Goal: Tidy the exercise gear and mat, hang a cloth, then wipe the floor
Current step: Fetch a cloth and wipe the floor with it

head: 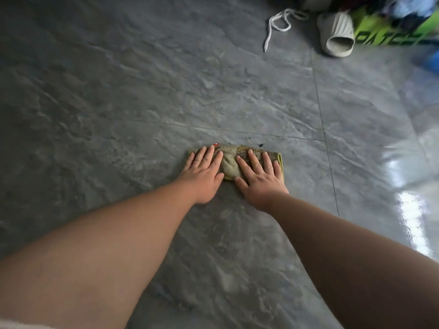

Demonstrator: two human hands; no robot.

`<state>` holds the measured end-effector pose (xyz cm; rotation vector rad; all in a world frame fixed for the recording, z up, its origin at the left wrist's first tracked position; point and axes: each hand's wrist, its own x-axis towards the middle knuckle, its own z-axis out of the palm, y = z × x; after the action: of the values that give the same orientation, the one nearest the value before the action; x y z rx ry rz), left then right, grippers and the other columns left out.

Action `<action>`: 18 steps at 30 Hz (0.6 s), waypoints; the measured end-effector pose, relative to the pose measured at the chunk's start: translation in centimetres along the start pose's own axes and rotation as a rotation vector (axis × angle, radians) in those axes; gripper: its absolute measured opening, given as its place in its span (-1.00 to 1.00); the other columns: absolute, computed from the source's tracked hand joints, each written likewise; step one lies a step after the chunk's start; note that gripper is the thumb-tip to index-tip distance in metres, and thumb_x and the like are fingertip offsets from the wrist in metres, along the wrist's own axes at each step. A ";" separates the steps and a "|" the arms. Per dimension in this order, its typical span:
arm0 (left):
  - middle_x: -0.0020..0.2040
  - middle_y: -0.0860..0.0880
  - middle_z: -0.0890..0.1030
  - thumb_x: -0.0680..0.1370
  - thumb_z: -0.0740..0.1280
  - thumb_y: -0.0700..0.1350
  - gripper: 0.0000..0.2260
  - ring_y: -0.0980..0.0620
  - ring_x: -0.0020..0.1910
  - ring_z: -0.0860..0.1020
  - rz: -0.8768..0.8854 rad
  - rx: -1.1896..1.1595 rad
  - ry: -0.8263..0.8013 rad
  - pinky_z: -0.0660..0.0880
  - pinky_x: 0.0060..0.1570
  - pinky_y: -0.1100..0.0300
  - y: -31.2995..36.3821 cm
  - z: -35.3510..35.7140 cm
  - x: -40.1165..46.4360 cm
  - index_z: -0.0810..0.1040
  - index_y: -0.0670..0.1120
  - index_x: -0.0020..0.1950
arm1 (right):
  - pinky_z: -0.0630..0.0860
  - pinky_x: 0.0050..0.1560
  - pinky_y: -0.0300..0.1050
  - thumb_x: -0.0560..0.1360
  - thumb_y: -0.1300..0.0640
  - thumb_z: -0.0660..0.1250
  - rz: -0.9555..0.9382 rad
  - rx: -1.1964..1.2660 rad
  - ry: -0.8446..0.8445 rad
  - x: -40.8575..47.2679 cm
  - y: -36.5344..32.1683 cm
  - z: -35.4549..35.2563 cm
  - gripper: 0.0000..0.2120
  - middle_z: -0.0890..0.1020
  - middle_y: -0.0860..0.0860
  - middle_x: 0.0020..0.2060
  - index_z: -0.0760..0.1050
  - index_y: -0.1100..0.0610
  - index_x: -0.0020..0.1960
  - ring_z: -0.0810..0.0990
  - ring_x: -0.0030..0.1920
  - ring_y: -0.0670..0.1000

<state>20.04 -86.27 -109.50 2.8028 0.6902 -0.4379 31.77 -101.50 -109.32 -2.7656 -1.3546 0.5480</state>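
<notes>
1. A folded cloth (231, 162) lies flat on the floor (118, 96), a bit right of the middle of the view. Its long side runs left to right, with its short ends at the left and the right.
2. The cloth is a dull yellow-green. It looks soft and bumpy, with darker brown marks on top and a brighter yellow edge at its right end. A tiny red bit shows at its far edge.
3. The left hand (203, 173) lies flat on the left part of the cloth, fingers spread and pointing far. It grips nothing.
4. The right hand (260, 178) lies flat on the right part, palm down, fingers spread too. It also just presses and grips nothing.
5. Both bare arms reach out from the near side.
6. The floor is big gray tiles with a stone look and thin lines between them. It shines bright on the right.
7. Small dark specks (260, 145) sit just past the cloth.
8. Far right, well apart from the cloth, lie a pale ribbed slipper (337, 32), a white cord (280, 22) and a green box (389, 32).
</notes>
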 end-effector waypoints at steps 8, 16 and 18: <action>0.60 -0.01 -0.29 0.66 -0.08 0.14 -0.44 -0.01 0.57 -0.27 0.000 0.007 0.003 -0.29 0.51 -0.04 -0.4 -1.1 3.4 -0.22 0.05 0.60 | -0.30 0.52 0.16 0.60 -0.31 -0.13 -0.015 -0.030 0.009 3.5 1.2 -0.7 -0.43 -0.17 -0.10 0.60 -0.20 -0.28 0.56 -0.29 0.57 0.10; 0.58 -0.04 -0.35 0.67 -0.11 0.15 -0.44 -0.05 0.55 -0.35 -0.007 -0.003 -0.021 -0.30 0.51 -0.10 0.3 -0.2 0.3 -0.28 0.05 0.59 | -0.32 0.52 0.19 0.57 -0.35 -0.10 0.013 -0.055 -0.076 0.4 -0.3 -0.4 -0.32 -0.26 -0.05 0.59 -0.29 -0.19 0.57 -0.35 0.56 0.15; 0.58 -0.04 -0.37 0.67 -0.11 0.15 -0.44 -0.05 0.54 -0.37 0.009 0.002 -0.039 -0.33 0.50 -0.09 0.4 0.5 -2.2 -0.30 0.05 0.58 | -0.33 0.51 0.20 0.55 -0.37 -0.09 0.010 -0.048 -0.104 -2.0 -1.1 0.2 -0.30 -0.28 -0.05 0.58 -0.30 -0.18 0.57 -0.37 0.55 0.15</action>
<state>18.23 -87.66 -109.16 2.7900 0.6687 -0.4909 29.72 -102.41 -108.75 -2.8198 -1.3923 0.6771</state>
